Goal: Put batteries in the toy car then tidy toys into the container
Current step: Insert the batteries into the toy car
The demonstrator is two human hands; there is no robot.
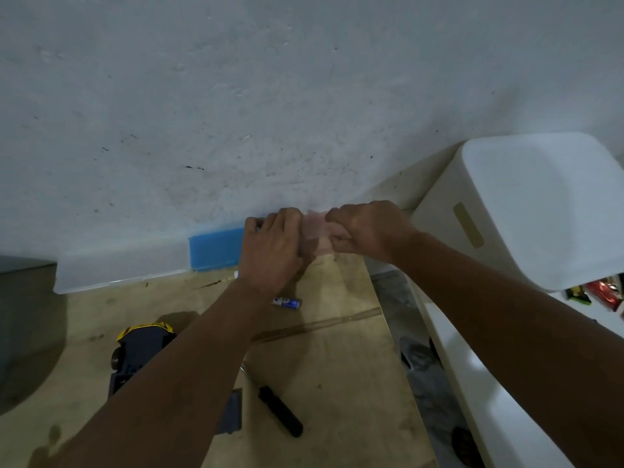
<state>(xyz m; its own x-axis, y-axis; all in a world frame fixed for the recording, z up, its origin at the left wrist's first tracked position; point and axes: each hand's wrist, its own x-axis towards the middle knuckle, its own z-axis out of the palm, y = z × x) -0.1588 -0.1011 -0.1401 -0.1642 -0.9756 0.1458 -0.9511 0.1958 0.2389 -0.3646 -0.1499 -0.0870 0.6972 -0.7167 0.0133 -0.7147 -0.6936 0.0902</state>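
Batteries are the matter in hand: one blue-and-silver cylindrical battery is lying on the tan worktop, its long axis running left to right, just below the left hand and nearer to it than to the right hand. Both hands are pinching a thin, clear piece of plastic wrapping between them, up by the wall, probably the battery packaging, though blur is hiding any contents. Lying under the left forearm, the yellow-and-dark-blue toy car is resting belly-up, with a black-handled screwdriver beside it and the white plastic container standing well off to the right.
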